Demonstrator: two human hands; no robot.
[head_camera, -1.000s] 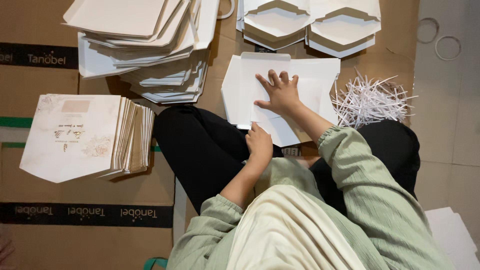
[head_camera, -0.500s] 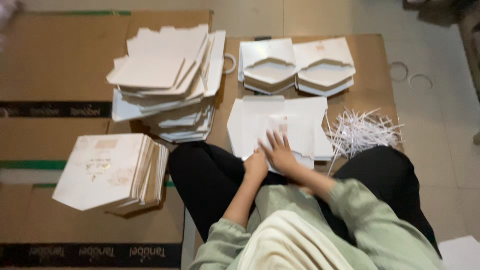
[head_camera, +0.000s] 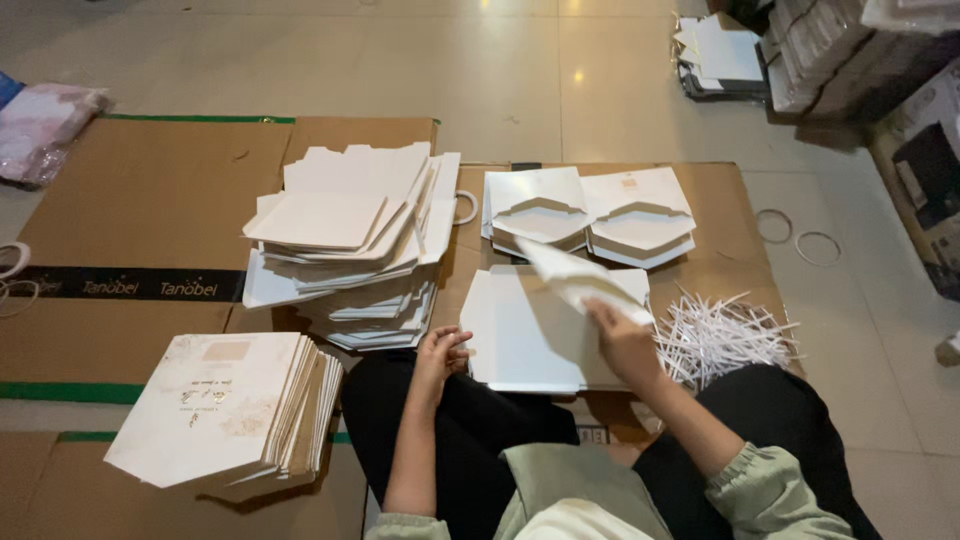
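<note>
Flat white die-cut cardboard sheet (head_camera: 520, 335), unfolded, lying on brown cardboard just ahead of the knees, near edge over the dark trousers. Left corner touched by the left hand (head_camera: 440, 355). Second white card piece (head_camera: 580, 280), partly folded, lifted and tilted above the flat sheet, pinched at its lower right end by the right hand (head_camera: 625, 345).

Packing workshop floor, flattened cardboard (head_camera: 150, 210), stacked paper blanks (head_camera: 345, 230), tiled floor (head_camera: 500, 70)

Brown cardboard sheets (head_camera: 140, 190) on the tiled floor (head_camera: 420, 60), pink bag (head_camera: 40, 125) far left, boxes (head_camera: 850, 50) top right.
</note>
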